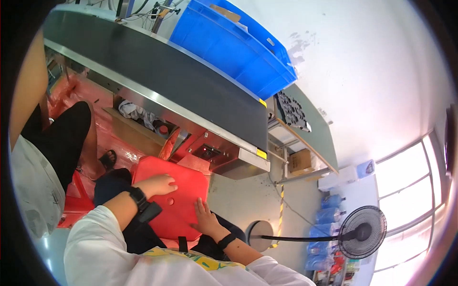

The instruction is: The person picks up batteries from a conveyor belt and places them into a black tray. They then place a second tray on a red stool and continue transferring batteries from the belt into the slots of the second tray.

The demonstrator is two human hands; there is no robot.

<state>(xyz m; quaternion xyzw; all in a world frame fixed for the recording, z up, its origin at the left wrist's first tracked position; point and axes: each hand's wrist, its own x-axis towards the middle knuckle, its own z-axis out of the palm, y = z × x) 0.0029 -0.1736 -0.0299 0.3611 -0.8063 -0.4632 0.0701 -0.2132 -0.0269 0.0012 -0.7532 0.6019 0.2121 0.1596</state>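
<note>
Head view shows both forearms coming up from the lower edge, elbows bent and angled inward over a red stool [183, 209]. The left hand [160, 185] lies palm down on the seat's upper left part, fingers extended and pointing right, gripping nothing; a black watch [139, 202] circles that wrist. The right hand [207, 219] rests near the seat's right edge, open, fingers spread and pointing up and away from the person, with hold of nothing; its wrist wears a black band [226, 240]. The stool is between the person's legs, near the dark conveyor belt [157, 71].
</note>
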